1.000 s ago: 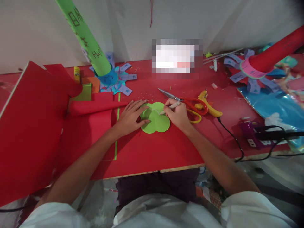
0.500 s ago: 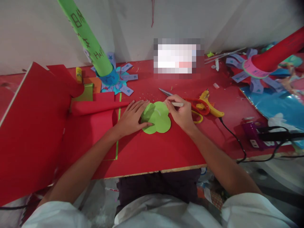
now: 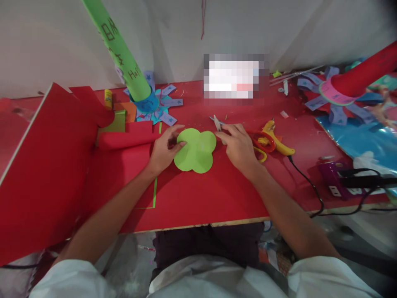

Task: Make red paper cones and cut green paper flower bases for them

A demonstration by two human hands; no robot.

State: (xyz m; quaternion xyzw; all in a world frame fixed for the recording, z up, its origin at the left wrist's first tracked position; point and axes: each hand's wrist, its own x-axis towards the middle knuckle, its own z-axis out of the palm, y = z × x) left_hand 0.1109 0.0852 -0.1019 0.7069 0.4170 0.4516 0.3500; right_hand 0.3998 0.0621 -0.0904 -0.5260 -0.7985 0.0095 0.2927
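Observation:
A green four-lobed paper shape (image 3: 196,151) lies on the red surface in front of me. At its left edge is my left hand (image 3: 164,150), thumb over the paper and fingers curled behind, gripping the rim. My right hand (image 3: 238,145) is to the right of the shape, fingers closed on a pale pencil-like stick (image 3: 218,124) that points up and away. Partly behind that hand are scissors with red and yellow handles (image 3: 262,142).
A yellow glue gun (image 3: 277,140) with a black cord lies right of the scissors. A green lettered tube (image 3: 124,58) stands at back left, a red tube (image 3: 366,74) at right. A red board (image 3: 43,174) leans at left; a purple power box (image 3: 331,178) sits right.
The green shape has shifted left and turned a little. My left hand has gone from lying flat on it to gripping its edge. The stick in my right hand now points away from me.

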